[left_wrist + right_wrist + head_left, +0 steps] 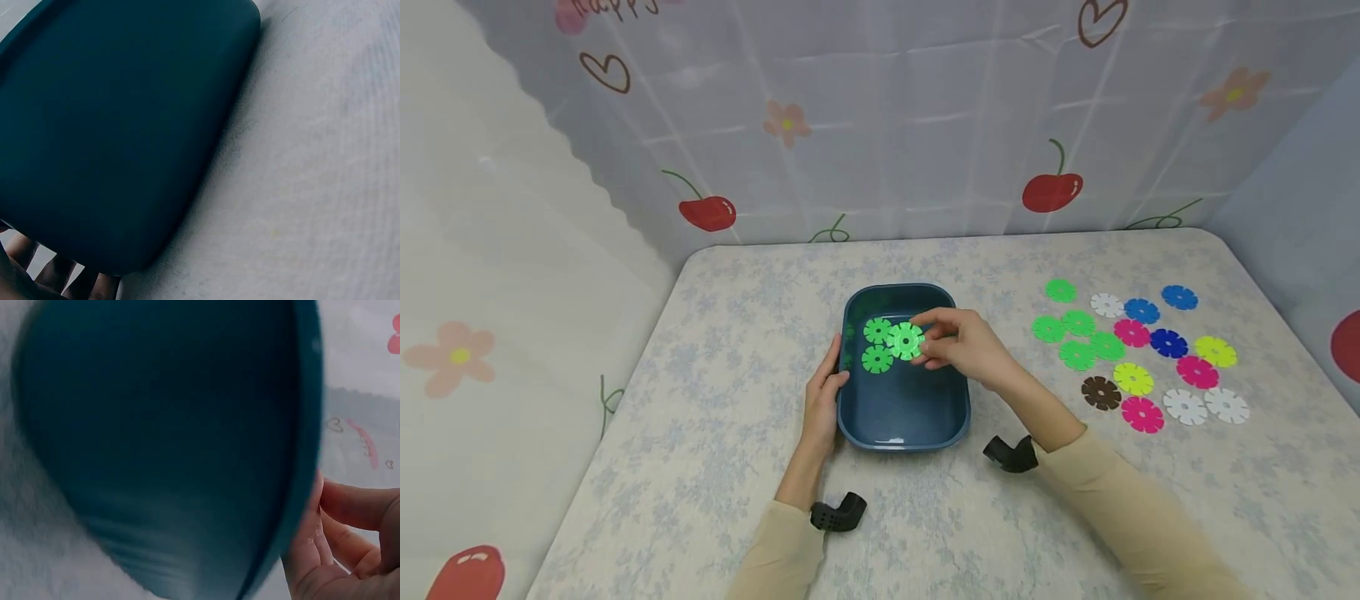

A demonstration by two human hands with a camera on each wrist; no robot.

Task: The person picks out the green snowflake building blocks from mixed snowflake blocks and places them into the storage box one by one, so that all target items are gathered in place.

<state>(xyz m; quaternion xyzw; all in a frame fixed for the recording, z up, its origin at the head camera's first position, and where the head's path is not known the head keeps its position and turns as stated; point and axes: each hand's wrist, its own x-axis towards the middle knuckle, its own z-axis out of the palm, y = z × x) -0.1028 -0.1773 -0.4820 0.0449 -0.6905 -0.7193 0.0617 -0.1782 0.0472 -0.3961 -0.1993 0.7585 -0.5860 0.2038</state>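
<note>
My left hand (822, 400) holds the left side of a dark blue tray (904, 425), thumb over the rim and fingers along the outer wall. Those fingers (56, 272) show against the tray wall (119, 131) in the left wrist view. Over the tray, my right hand (966, 346) pinches a bright green notched disc (906, 341) between thumb and fingers. Two more green discs, an upper one (877, 330) and a lower one (877, 359), lie inside the tray beside it. From the right wrist, the tray wall (169, 437) hides the held disc and part of the hand (350, 550).
Right of the tray, several notched discs lie spread on the patterned tabletop (737, 333): green (1077, 356), white (1185, 407), blue (1180, 297), pink (1142, 414), yellow (1132, 378) and brown (1101, 392). A printed curtain (880, 150) hangs behind the table.
</note>
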